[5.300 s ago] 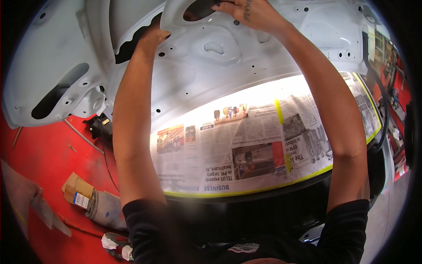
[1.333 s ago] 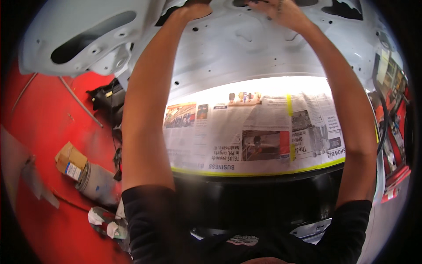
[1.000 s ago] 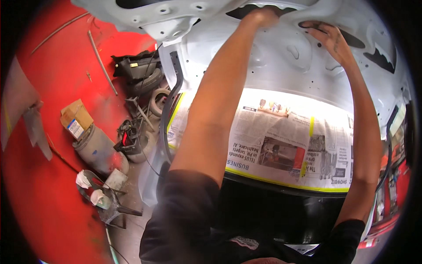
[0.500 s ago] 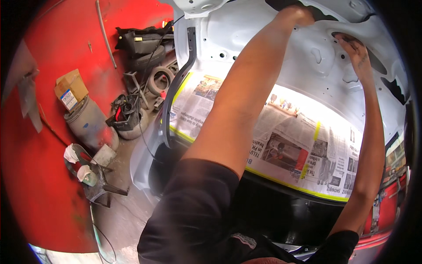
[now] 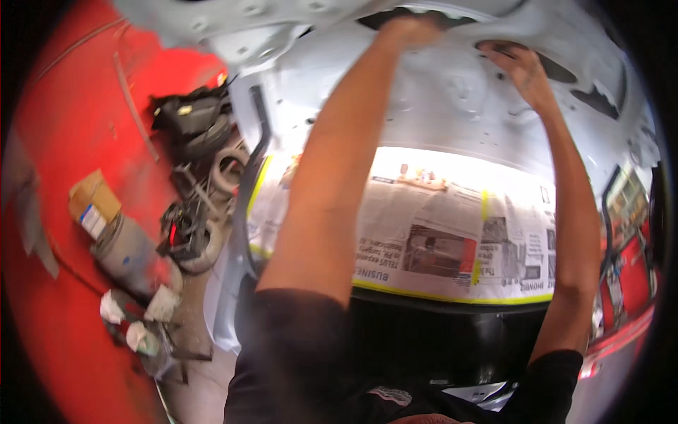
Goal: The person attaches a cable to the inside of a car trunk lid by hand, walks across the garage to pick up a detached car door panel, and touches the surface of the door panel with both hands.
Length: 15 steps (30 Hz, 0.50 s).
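Observation:
Both my arms are stretched up to a pale grey painted car body panel (image 5: 452, 99) with several cut-out openings. My left hand (image 5: 413, 32) is at the dark opening in the upper middle; its fingers are smeared and partly hidden there. My right hand (image 5: 521, 69) lies against the edge of the neighbouring opening, fingers stretched out and the tips reaching into the gap. No tool shows in it. Below the hands, newspaper sheets (image 5: 395, 219) cover a wide area, edged with yellow masking tape (image 5: 438, 295). Glossy black bodywork (image 5: 424, 339) lies beneath the tape.
A black curved strut (image 5: 258, 134) stands left of the newspaper. Beyond it lie tyres (image 5: 229, 169) and dark car parts (image 5: 187, 116). A cardboard box (image 5: 95, 198) sits on a grey drum (image 5: 127, 247) by the red wall (image 5: 63, 283). Nearer is a stand with white wads (image 5: 141, 339).
The view has tilted and swung, so the panel and both hands appear farther left and the floor clutter has shifted. Both hands stay at the same openings.

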Tool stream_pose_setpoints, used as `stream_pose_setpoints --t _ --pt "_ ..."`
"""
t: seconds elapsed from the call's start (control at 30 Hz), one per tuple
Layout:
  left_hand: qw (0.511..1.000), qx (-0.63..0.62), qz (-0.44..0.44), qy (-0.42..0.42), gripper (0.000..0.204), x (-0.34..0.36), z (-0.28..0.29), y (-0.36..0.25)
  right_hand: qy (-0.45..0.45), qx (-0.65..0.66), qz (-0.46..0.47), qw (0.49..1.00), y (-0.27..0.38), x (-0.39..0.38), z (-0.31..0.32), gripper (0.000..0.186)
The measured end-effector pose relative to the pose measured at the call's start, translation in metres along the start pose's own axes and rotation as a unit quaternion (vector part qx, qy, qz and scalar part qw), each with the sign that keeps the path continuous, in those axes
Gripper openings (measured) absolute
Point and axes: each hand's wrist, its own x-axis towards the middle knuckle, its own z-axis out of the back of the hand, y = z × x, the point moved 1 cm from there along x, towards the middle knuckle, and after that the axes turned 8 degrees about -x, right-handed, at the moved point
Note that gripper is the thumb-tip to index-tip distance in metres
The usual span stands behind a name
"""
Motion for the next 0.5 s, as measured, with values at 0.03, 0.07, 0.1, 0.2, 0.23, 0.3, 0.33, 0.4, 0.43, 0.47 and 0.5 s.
stream_pose_setpoints --t 0.03,0.07,0.1,0.2,0.23,0.3,0.33,0.4,0.43,0.47,0.5 --pt "0.99 0.093 0.027 0.099 0.045 -0.002 0.045 0.035 0.011 0.022 0.021 0.999 0.025 0.013 -0.01 0.03" --pt "0.993 0.062 0.017 0.102 0.047 -0.008 0.021 0.012 0.034 0.006 0.003 0.999 0.015 -0.002 -0.005 0.029" --pt "0.994 0.034 0.002 0.102 0.05 -0.018 0.011 -0.022 0.016 -0.036 0.007 0.999 0.007 -0.013 0.007 0.029" --pt "0.995 0.027 0.033 0.095 0.053 -0.058 0.044 -0.072 -0.007 -0.04 -0.019 0.999 0.022 -0.008 0.009 0.029" --pt "0.994 0.049 0.039 0.092 0.056 -0.059 0.047 -0.073 0.003 -0.018 -0.064 0.998 0.025 -0.005 0.01 0.029" --pt "0.992 0.071 0.037 0.094 0.058 -0.053 0.044 -0.069 -0.011 -0.019 -0.058 0.998 0.014 -0.005 0.003 0.028" --pt "0.991 0.089 0.048 0.088 0.062 -0.052 0.046 -0.064 -0.019 -0.016 -0.048 0.999 0.013 -0.003 0.0 0.028" --pt "0.989 0.11 0.055 0.086 0.066 -0.049 0.045 -0.055 -0.027 -0.021 -0.035 0.999 0.018 -0.001 -0.002 0.027" --pt "0.99 0.093 0.078 0.074 0.056 -0.051 0.043 -0.056 -0.025 -0.023 -0.034 0.999 0.015 -0.001 -0.004 0.027" --pt "0.99 0.077 0.103 0.06 0.048 -0.052 0.041 -0.058 -0.022 -0.023 -0.032 0.999 0.012 -0.002 -0.005 0.026" --pt "0.986 0.082 0.126 0.076 0.048 -0.05 0.041 -0.061 -0.024 -0.022 -0.035 0.999 0.009 -0.005 -0.003 0.026"
